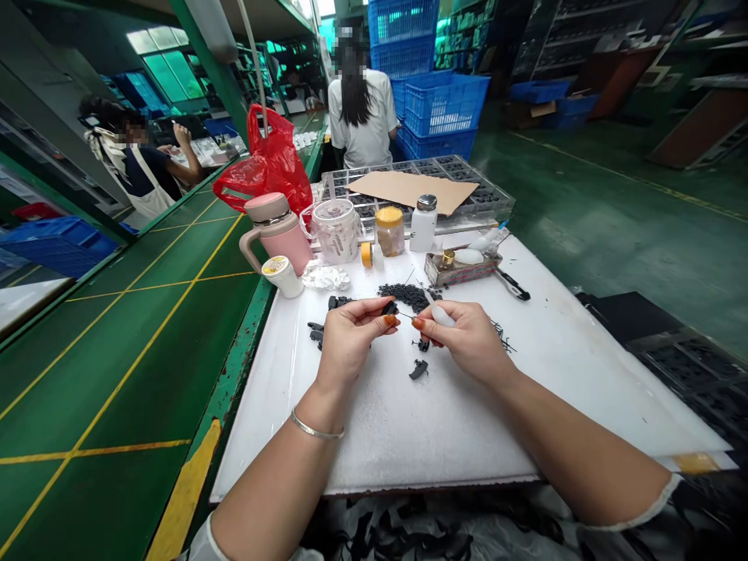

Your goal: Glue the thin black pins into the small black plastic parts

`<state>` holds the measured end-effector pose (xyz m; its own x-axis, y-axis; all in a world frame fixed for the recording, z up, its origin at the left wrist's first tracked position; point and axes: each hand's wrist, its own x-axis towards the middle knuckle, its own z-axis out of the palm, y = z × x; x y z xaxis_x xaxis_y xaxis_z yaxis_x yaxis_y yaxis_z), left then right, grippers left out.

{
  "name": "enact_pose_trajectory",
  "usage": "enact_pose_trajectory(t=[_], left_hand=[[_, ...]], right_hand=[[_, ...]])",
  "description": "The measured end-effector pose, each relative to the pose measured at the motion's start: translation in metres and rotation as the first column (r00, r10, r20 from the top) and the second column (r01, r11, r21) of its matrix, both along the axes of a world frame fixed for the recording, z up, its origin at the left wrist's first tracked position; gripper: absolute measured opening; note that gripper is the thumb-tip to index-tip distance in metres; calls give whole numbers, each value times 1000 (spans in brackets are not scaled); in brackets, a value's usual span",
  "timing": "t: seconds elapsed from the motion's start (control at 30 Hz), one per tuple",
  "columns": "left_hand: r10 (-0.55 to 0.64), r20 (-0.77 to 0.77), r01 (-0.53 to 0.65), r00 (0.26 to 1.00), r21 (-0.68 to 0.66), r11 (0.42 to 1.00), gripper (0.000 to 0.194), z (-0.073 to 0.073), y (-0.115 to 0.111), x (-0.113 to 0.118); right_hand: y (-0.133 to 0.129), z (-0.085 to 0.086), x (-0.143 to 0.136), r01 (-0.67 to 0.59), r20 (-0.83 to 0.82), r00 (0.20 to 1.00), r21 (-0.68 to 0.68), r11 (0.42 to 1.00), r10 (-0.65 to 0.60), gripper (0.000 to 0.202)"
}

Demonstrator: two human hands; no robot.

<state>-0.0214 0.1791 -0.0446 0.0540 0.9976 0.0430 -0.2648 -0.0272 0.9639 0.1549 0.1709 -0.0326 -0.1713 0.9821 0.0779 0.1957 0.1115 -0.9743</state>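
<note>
Over the middle of the white work board, my left hand [354, 335] pinches a small black plastic part [389, 308] between thumb and fingers. Opposite it, my right hand [467, 339] is closed around a small white squeeze bottle [442, 315], its narrow nozzle pointing up and left. A thin black pin [405, 315] shows between the right fingertips and the black part; whether it touches the part is unclear. Behind the hands lies a heap of small black pieces [409, 296]. A loose curved black part [419, 369] rests in front. More black parts [316, 333] sit beside my left hand.
At the board's back stand a pink thermos [286, 245], clear tub [336, 238], yellow-lidded jar [389, 234], white pump bottle [424, 226] and small tool tray [461, 269]. A box cutter [514, 285] lies right. The green conveyor [146, 343] runs left. Two people work beyond.
</note>
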Motion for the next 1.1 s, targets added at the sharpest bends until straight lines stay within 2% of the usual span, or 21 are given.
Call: enact_pose_trajectory(t=[0.1, 0.2, 0.3, 0.33, 0.37, 0.4, 0.47, 0.5, 0.53, 0.57, 0.63, 0.7, 0.77, 0.83, 0.9, 0.97, 1.03, 1.1], left_hand=[[2, -29, -1, 1000, 29, 1000, 30, 4, -2, 0], [-5, -65, 7, 998, 39, 999, 26, 7, -4, 0], [-32, -74, 36, 997, 46, 998, 25, 7, -4, 0], [-41, -69, 44, 997, 46, 998, 24, 7, -4, 0], [-45, -62, 48, 997, 41, 998, 24, 6, -3, 0], [-45, -55, 47, 997, 35, 998, 24, 5, -3, 0], [-38, -47, 39, 998, 15, 999, 24, 3, -2, 0], [-31, -45, 32, 999, 5, 999, 25, 2, -2, 0], [-25, -42, 25, 999, -6, 1000, 26, 2, -1, 1], [-19, -39, 19, 999, -15, 1000, 27, 1, -1, 2], [-13, -36, 12, 999, -28, 1000, 27, 0, -2, 3], [-19, -34, 18, 999, -24, 1000, 29, 1, -2, 4], [-24, -28, 24, 999, 1, 1000, 35, 2, -2, 4], [-25, -17, 25, 1000, 38, 999, 40, 5, -3, 4], [-26, -14, 27, 1000, 72, 997, 40, 7, -4, 5], [-33, -16, 34, 999, 88, 995, 36, 8, -5, 7], [-15, -11, 16, 1000, 93, 996, 32, 7, -7, 9], [24, -9, -23, 1000, 92, 995, 29, 5, -6, 9]], right_hand=[[3, -5, -1, -137, -265, 960, -166, 977, 89, 27], [6, -11, 0, -310, -483, 868, -351, 884, 113, 26], [8, -14, 2, -462, -602, 793, -492, 738, 95, 25], [8, -14, 3, -479, -611, 786, -505, 718, 95, 25], [8, -13, 3, -469, -599, 795, -499, 729, 101, 25], [8, -12, 2, -427, -558, 822, -472, 772, 114, 25], [4, -10, 0, -249, -363, 924, -334, 909, 120, 25], [1, -9, -2, -132, -218, 972, -212, 968, 85, 25], [-2, -8, -3, -22, -68, 998, -65, 998, 18, 24], [-5, -7, -5, 62, 63, 996, 83, 995, -67, 21], [-10, -7, -7, 145, 216, 952, 300, 943, -216, 16], [-11, -6, -8, 163, 242, 936, 348, 923, -256, 14], [-9, -6, -8, 128, 161, 973, 213, 969, -164, 18], [-4, -7, -6, 10, -53, 999, -41, 999, -13, 23], [2, -10, -3, -187, -312, 945, -273, 944, 97, 23], [7, -13, -1, -351, -485, 865, -405, 844, 127, 22], [9, -15, 0, -425, -552, 824, -456, 782, 127, 20], [8, -15, 0, -409, -549, 828, -455, 791, 113, 19]])
